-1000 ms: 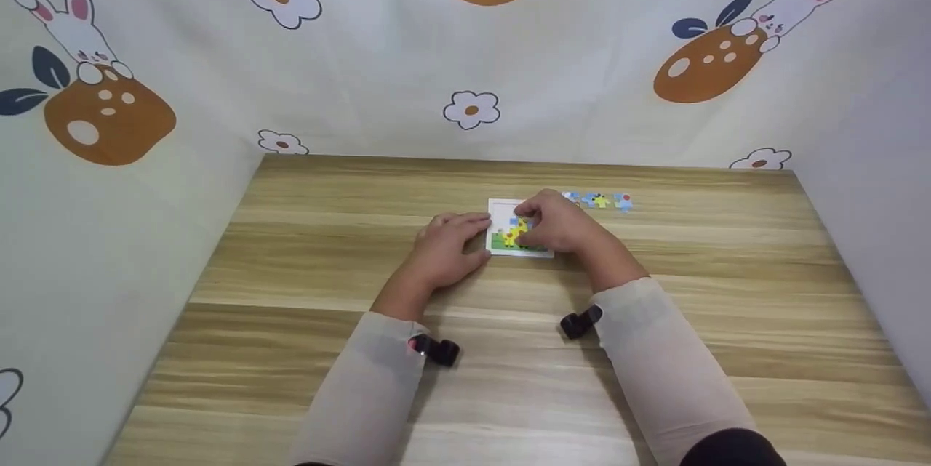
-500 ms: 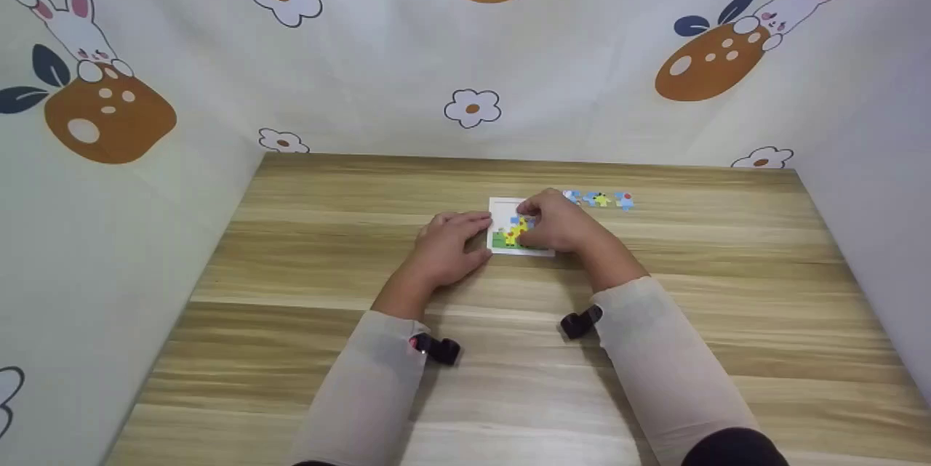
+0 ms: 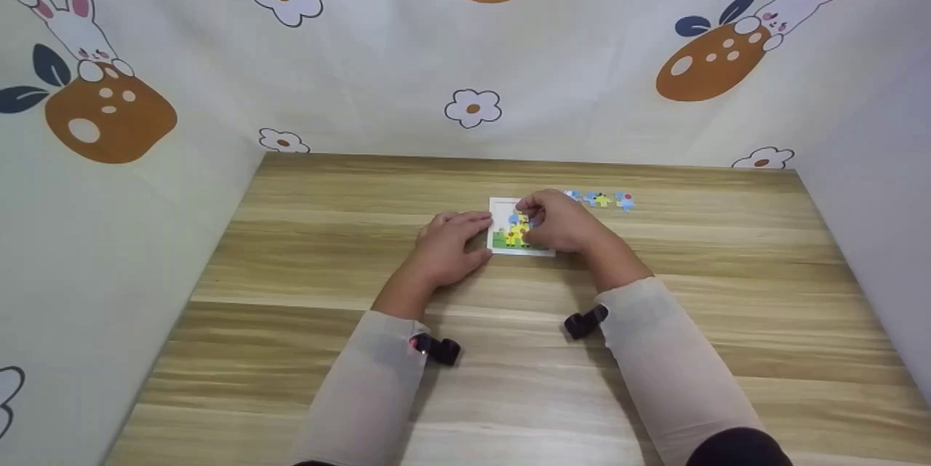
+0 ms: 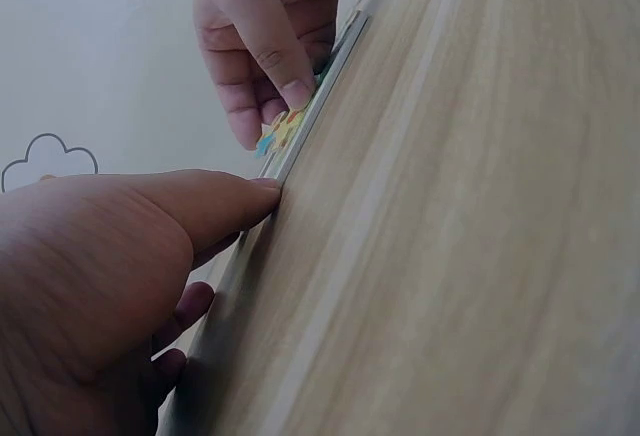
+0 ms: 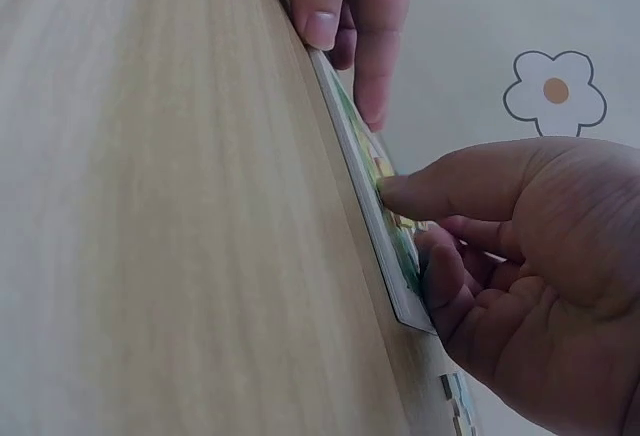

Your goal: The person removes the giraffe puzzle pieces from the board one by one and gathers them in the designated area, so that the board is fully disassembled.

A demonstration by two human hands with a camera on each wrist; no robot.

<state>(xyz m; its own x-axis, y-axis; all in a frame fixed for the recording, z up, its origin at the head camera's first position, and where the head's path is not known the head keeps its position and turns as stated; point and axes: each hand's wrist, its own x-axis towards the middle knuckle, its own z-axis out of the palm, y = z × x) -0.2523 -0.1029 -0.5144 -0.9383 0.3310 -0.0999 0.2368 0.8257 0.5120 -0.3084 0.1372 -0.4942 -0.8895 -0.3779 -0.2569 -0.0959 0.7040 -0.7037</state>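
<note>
Near the surface's far edge, head view: puzzle tray flat, left grip relaxed against its left side, right grip bent over it, loose pieces off to the right. Left wrist: right thumb at the yellow pieces, can't tell if pinching. Right wrist: left thumb touching tray rim.

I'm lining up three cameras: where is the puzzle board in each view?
Head: the puzzle board, just right of centre.
Left wrist: the puzzle board, upper middle, nearly edge-on.
Right wrist: the puzzle board, mostly right of centre, nearly edge-on.
Shared landmark: the left hand, touching the puzzle board's edge.
</note>
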